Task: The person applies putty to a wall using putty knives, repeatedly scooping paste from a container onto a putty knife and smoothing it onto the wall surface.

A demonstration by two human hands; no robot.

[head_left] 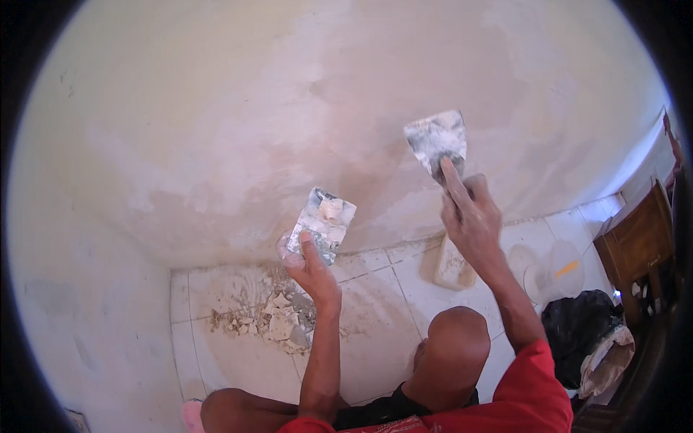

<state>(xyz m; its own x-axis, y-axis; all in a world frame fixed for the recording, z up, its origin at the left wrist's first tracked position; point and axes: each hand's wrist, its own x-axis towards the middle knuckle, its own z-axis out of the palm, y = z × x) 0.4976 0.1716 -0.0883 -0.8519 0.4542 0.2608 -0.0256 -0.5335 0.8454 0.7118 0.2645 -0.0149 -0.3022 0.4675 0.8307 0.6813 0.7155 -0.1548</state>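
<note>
My right hand (473, 213) grips a putty knife (437, 137) with its index finger stretched along the tool. The broad blade is smeared with white putty and points up at the patchy wall (361, 94); whether it touches the wall I cannot tell. Lower and to the left, my left hand (309, 267) holds a rectangular metal plate (325, 229), thumb on top and fingers underneath. A lump of pale putty (330, 209) sits near the plate's upper end. White residue coats the fingers of my left hand.
Broken plaster (281, 317) and dust lie on the tiled floor by the wall. A white, putty-stained tray (453, 265) stands at the wall's foot. To the right are a black plastic bag (581, 325), a crumpled pale sack (608, 361) and a brown wooden cabinet (635, 242).
</note>
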